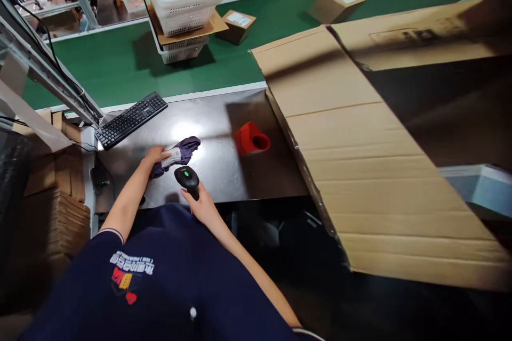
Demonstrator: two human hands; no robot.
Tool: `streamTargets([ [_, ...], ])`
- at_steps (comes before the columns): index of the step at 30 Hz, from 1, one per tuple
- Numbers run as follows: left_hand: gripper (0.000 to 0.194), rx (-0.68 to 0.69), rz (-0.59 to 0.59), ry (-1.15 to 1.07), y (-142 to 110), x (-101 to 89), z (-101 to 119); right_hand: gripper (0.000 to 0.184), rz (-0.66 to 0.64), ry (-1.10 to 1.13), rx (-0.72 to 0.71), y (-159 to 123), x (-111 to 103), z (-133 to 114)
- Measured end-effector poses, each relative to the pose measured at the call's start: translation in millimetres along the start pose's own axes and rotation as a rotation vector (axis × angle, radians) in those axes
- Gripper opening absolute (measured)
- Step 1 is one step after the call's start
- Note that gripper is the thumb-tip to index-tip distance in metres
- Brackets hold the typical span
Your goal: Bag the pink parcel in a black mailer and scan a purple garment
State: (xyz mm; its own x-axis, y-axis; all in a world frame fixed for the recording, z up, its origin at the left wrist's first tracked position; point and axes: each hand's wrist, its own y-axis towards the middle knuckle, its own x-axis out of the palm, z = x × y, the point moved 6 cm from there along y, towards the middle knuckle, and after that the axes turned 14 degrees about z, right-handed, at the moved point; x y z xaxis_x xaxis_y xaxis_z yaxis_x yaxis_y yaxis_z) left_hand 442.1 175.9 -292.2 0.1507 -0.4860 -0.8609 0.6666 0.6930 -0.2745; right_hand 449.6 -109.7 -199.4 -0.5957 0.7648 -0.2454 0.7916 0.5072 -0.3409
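My right hand [203, 203] is wrapped round the handle of a black barcode scanner [186, 175], which has a green light on top. Just left of it, my left hand [156, 155] grips a dark purple bundle of folded cloth [188, 149] with a white label [172, 156] around its middle. The bundle is at the metal tabletop [216, 170]; whether it rests there or is slightly lifted, I cannot tell. The scanner's head is close to the label, apart from it.
A black keyboard [132, 120] lies at the back left. An orange-red tape dispenser [252, 138] stands to the right, beside a large cardboard sheet [344, 144]. Behind, a green conveyor [108, 64] carries stacked white baskets [184, 0] and cardboard boxes [236, 26].
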Motion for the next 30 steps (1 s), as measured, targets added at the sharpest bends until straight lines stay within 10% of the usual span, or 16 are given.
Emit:
streamTargets([
  [21,0.029,-0.18,-0.331,-0.474,-2,13.7,-21,0.039,-0.092,-0.186,-0.123,15,1,-14],
  [30,0.045,-0.114,-0.129,-0.632,4,27.5,-26,0.043,-0.113,-0.279,-0.126,18,1,-9],
])
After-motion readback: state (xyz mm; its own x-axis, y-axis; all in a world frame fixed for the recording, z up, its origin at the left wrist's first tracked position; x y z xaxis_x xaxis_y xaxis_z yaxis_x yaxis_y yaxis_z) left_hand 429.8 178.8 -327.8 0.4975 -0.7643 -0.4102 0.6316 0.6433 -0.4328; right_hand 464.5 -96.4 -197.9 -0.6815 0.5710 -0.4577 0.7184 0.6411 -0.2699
